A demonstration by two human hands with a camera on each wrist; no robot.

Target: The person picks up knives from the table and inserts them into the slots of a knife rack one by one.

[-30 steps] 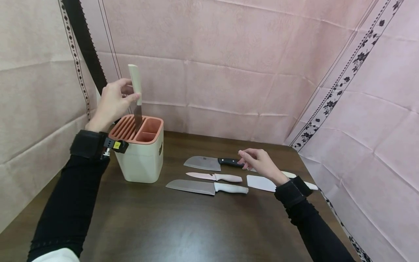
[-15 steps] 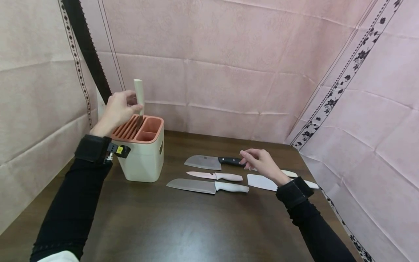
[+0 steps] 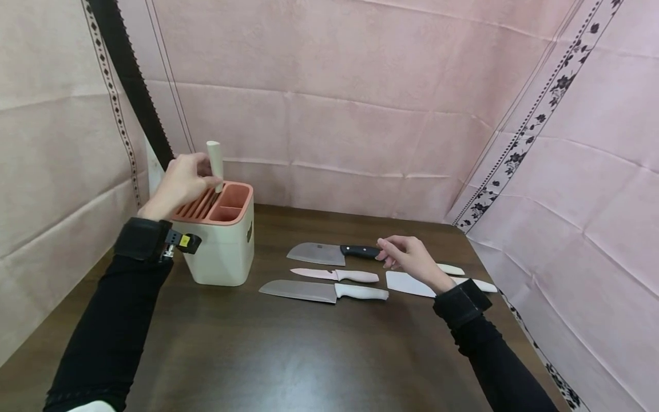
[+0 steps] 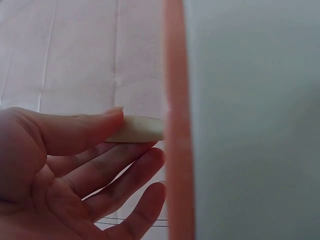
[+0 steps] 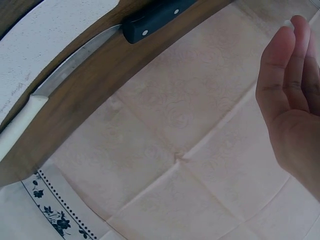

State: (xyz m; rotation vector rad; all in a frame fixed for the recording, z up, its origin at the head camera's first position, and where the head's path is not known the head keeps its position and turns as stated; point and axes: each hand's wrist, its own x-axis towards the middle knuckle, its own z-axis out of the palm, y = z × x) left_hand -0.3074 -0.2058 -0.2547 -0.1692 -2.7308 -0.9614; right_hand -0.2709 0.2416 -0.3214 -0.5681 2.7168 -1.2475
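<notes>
My left hand (image 3: pixel 180 182) pinches the pale green handle (image 3: pixel 214 157) of a knife between thumb and fingers. The handle stands upright just above the slotted orange top of a cream knife holder (image 3: pixel 218 257); its blade is hidden below. In the left wrist view, the thumb lies along the handle (image 4: pixel 140 129) close to the orange rim (image 4: pixel 178 150). Loosely curled and holding nothing, my right hand (image 3: pixel 412 258) hovers above the knives on the right. Nearest to it are a black-handled cleaver (image 3: pixel 316 253) and a broad white blade (image 3: pixel 408 283).
A small pink-bladed knife (image 3: pixel 355 276) and a larger white-handled knife (image 3: pixel 309 290) lie on the brown table (image 3: pixel 288 355). Another knife with a pale handle (image 3: pixel 450 269) lies partly behind the right hand. Pink patterned cloth (image 3: pixel 340 131) hangs behind the table and along both sides.
The left hand has moved down with the knife, and its blade has sunk from sight into the holder. The right hand has stayed nearly in place.
</notes>
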